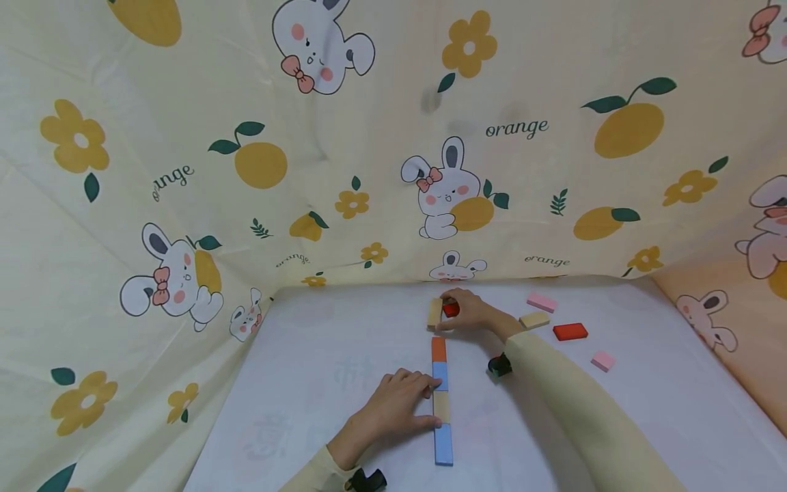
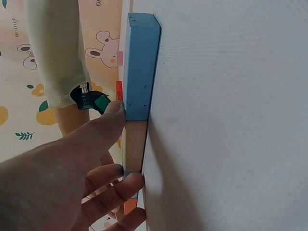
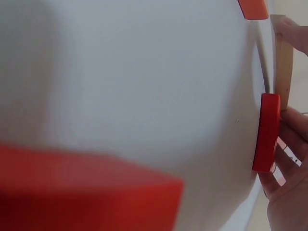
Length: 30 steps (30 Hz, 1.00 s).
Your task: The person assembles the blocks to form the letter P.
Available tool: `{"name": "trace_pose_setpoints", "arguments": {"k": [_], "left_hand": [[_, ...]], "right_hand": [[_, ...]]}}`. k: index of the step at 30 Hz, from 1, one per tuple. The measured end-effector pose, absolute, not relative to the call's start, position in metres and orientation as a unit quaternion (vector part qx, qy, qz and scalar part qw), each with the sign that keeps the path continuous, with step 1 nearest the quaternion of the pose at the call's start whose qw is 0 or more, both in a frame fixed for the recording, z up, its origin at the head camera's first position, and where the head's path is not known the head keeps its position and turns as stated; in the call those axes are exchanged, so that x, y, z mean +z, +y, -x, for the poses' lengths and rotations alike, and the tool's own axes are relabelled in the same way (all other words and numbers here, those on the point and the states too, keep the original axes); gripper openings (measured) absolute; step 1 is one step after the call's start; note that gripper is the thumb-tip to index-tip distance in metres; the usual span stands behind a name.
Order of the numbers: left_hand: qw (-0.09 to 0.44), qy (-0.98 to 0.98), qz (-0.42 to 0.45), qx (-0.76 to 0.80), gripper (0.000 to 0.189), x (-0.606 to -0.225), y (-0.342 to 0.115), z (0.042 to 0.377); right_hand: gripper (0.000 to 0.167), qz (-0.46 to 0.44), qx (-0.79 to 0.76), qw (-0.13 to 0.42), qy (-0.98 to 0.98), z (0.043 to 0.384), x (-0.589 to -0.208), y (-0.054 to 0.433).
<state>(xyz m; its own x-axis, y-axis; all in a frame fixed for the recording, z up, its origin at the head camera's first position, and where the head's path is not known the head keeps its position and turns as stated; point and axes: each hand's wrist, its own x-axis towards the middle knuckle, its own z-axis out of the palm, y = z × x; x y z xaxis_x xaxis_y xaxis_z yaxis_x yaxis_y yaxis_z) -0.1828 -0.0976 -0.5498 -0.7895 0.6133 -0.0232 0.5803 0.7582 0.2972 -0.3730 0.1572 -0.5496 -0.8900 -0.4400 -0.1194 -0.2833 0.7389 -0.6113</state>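
Note:
A straight row of blocks runs away from me: a near blue block (image 1: 443,444), a wooden block (image 1: 441,407), another blue block (image 1: 440,374) and an orange block (image 1: 438,349). My left hand (image 1: 399,404) lies along its left side, thumb and fingertips touching the blocks, fingers loosely bent. Past the row's far end, my right hand (image 1: 470,311) pinches a loose wooden block (image 1: 434,314) lengthwise, thumb at its near end, fingers at its far end. A red block (image 3: 267,132) stands close beside that wooden block, under the right hand.
To the right lie a pink block (image 1: 541,303), a wooden block (image 1: 533,320), a long red block (image 1: 570,331) and a small pink block (image 1: 603,361). A patterned cloth (image 1: 381,137) hangs behind the white table (image 1: 307,383).

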Motion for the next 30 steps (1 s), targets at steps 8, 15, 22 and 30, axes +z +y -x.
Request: {"name": "trace_pose_setpoints", "arguments": {"k": [8,15,22,30], "left_hand": [[0.061,0.938,-0.313,0.138,0.074,-0.552,-0.098,0.184],[0.059,0.937,-0.315,0.138,0.074,-0.552,-0.098,0.184],[0.05,0.938,-0.317,0.129,0.072,-0.549,-0.096,0.182],[0.048,0.94,-0.314,0.122,0.071,-0.546,-0.096,0.181]], "right_hand": [[0.094,0.226,-0.29,0.133,0.921,0.374,-0.554,0.164],[0.092,0.234,-0.28,0.141,0.92,0.372,-0.554,0.165],[0.09,0.237,-0.282,0.15,0.917,0.367,-0.547,0.164],[0.093,0.238,-0.281,0.161,0.916,0.365,-0.545,0.164]]}}
